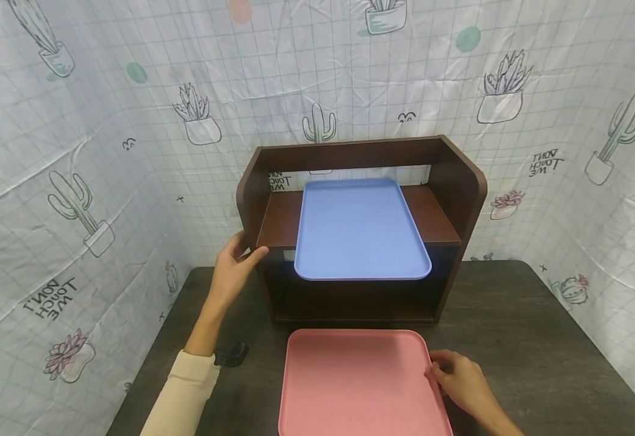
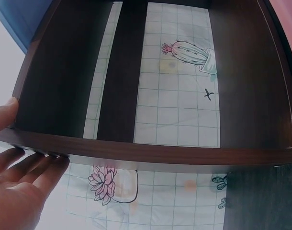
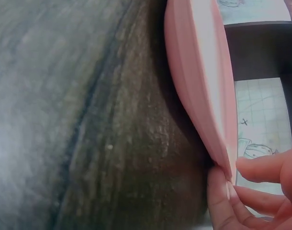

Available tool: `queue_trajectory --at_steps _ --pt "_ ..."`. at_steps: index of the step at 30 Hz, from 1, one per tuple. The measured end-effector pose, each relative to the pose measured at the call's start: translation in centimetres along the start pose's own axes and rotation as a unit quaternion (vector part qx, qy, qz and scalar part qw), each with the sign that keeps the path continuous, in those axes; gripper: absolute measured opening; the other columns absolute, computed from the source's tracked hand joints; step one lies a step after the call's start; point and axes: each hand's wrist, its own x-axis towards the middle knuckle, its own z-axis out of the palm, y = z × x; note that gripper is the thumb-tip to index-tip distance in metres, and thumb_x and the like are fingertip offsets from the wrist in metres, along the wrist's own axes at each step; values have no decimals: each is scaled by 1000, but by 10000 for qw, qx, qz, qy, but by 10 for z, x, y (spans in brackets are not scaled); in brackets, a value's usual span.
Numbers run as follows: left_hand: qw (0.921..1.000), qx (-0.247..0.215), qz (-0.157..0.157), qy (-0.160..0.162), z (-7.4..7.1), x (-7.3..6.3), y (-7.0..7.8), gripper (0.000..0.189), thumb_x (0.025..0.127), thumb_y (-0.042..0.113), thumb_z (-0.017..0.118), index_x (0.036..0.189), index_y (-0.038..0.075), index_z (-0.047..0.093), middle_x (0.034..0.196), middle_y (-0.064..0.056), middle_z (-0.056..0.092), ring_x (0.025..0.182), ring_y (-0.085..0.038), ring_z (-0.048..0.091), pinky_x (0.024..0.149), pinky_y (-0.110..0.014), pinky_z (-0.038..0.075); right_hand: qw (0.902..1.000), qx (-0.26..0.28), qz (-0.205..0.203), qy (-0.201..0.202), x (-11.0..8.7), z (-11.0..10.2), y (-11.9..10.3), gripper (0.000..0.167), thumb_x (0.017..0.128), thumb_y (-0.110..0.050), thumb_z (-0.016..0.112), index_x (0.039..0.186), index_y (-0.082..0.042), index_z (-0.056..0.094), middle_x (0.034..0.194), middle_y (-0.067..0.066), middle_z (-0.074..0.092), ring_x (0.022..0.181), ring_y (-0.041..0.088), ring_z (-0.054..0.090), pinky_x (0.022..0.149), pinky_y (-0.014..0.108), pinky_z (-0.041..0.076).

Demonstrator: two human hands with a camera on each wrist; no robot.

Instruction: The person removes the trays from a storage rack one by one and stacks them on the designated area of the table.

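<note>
A dark brown wooden shelf unit [image 1: 448, 181] stands at the back of the table, and a blue tray [image 1: 361, 230] lies on its upper board with its near end jutting out past the front. My left hand [image 1: 233, 263] grips the unit's left side panel; in the left wrist view the thumb is on the inner side and the fingers [image 2: 45, 167] curl round the outside. A pink tray [image 1: 358, 381] is on the table in front of the unit. Its right rim is pinched by my right hand [image 1: 461, 381], with the thumb [image 3: 261, 167] over the edge and fingers beneath.
The dark wood-grain table [image 1: 529, 339] extends on both sides of the unit. White grid-patterned cloth [image 1: 404, 79] with cactus drawings hangs behind and at both sides. A black strap [image 1: 232, 355] shows by the left wrist. Below the blue tray, the unit has a lower compartment [image 1: 350, 303].
</note>
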Motion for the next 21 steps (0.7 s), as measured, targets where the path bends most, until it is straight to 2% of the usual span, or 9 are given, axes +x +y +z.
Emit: queue_trajectory --at_steps 5,12,18,21 --pt "10000 17 -31 -27 0 0 -1 68 99 27 79 156 5 50 160 -16 54 153 -29 49 124 -47 45 9992 379 134 11 1 -3 -2 21 99 -6 66 116 -2 77 86 6 80 63 10 73 57 22 59" --pt "10000 -23 -5 -73 -1 0 0 70 100 27 78 158 6 48 162 -15 51 154 -28 47 124 -48 45 9975 697 145 -33 3 -12 -15 12 100 -10 72 107 -2 77 79 5 74 61 12 69 56 24 61" --pt "10000 -73 1 -62 0 -1 1 69 100 25 78 158 6 48 162 -16 51 154 -29 47 123 -48 46 9936 1105 100 -208 -2 -19 -33 17 103 -15 71 110 -1 76 83 4 78 64 12 70 60 25 62" --pt "9999 -98 32 -48 0 -1 1 67 100 23 78 158 6 49 161 -15 53 153 -28 49 122 -45 47 9865 1592 -145 -362 -4 -24 -46 17 105 -10 66 115 3 73 91 12 80 69 14 74 63 28 64"
